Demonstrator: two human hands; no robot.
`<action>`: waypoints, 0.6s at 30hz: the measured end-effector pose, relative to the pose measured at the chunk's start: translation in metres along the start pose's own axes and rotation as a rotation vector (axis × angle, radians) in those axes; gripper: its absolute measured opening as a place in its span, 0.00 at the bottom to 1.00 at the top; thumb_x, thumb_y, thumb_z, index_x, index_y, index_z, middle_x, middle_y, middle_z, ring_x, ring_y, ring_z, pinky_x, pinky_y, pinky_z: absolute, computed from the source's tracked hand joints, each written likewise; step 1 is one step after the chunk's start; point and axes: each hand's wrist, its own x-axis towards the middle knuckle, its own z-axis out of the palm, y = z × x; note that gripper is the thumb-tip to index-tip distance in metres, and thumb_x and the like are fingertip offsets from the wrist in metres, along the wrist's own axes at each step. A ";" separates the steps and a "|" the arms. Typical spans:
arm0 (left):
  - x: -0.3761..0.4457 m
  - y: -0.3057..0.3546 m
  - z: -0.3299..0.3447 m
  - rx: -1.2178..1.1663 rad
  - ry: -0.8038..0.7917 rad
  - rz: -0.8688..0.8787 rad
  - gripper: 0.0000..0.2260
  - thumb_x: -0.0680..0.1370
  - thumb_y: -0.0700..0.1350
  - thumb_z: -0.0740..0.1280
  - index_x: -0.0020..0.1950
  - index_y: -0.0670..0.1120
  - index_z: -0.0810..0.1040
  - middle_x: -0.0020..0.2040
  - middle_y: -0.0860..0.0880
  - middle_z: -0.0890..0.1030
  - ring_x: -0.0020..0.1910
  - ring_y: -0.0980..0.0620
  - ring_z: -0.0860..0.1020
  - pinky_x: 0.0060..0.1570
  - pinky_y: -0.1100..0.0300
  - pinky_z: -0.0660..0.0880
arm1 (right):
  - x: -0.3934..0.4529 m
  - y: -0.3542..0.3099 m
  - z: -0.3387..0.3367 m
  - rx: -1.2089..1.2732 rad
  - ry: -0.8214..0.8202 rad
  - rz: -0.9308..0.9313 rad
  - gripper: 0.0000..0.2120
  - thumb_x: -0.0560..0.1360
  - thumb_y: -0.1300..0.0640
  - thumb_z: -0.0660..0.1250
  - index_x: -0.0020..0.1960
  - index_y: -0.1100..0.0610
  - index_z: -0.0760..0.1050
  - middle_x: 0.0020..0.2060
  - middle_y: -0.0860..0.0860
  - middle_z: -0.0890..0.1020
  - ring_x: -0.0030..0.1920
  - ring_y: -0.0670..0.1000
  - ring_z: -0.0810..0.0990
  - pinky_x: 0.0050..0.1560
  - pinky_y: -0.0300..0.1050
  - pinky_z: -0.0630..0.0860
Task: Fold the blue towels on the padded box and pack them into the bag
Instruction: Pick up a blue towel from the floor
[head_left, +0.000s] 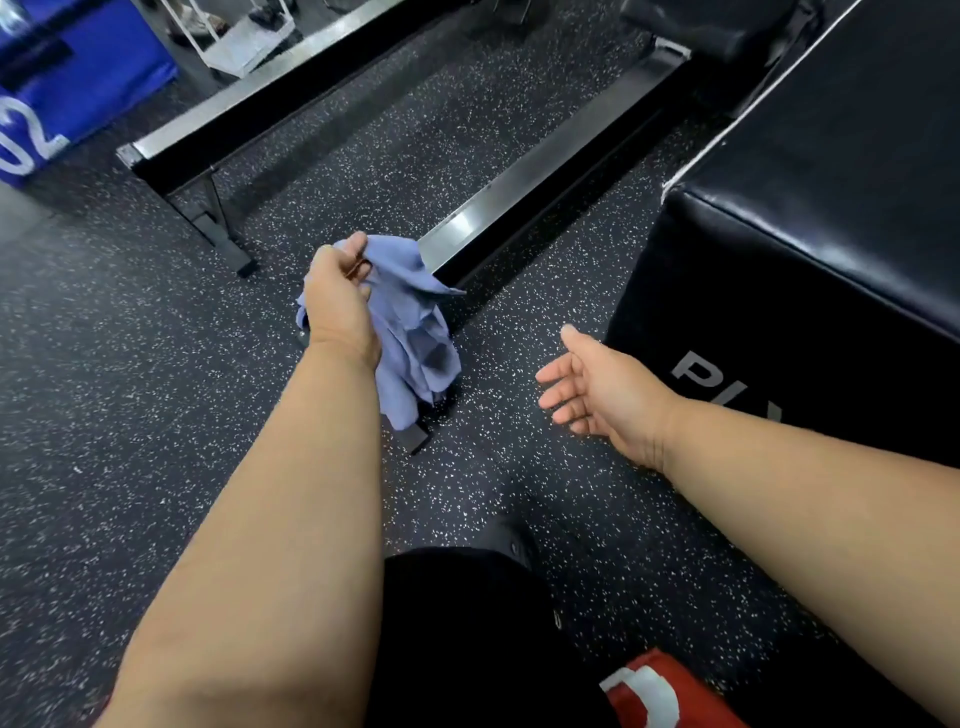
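Left hand (340, 301) pinches a crumpled blue towel (410, 332) hanging above the speckled floor while the right hand (597, 387) waits open-palmed beside the padded box (810, 218), so it should catch an opposite corner and spread the cloth flat there.

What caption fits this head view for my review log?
Left hand grips a crumpled blue towel above the floor; right hand open beside the padded box.
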 end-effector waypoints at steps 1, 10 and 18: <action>-0.005 0.009 -0.002 -0.024 -0.008 0.035 0.14 0.78 0.43 0.61 0.52 0.44 0.85 0.45 0.50 0.81 0.38 0.56 0.74 0.44 0.65 0.72 | -0.004 -0.002 -0.001 0.005 0.005 -0.010 0.30 0.84 0.33 0.55 0.56 0.57 0.83 0.41 0.53 0.86 0.37 0.50 0.79 0.38 0.45 0.75; -0.080 0.059 -0.006 -0.096 -0.166 0.107 0.22 0.82 0.45 0.55 0.66 0.42 0.84 0.57 0.49 0.85 0.54 0.52 0.79 0.56 0.62 0.75 | -0.071 -0.020 -0.015 0.069 0.023 -0.131 0.31 0.84 0.32 0.55 0.55 0.57 0.83 0.40 0.54 0.86 0.37 0.51 0.79 0.38 0.45 0.74; -0.170 0.111 -0.002 -0.174 -0.363 0.134 0.27 0.81 0.48 0.51 0.71 0.41 0.81 0.73 0.44 0.79 0.68 0.47 0.78 0.71 0.55 0.68 | -0.144 -0.015 -0.020 0.036 0.029 -0.256 0.20 0.82 0.35 0.64 0.59 0.50 0.81 0.50 0.52 0.86 0.43 0.52 0.81 0.42 0.46 0.75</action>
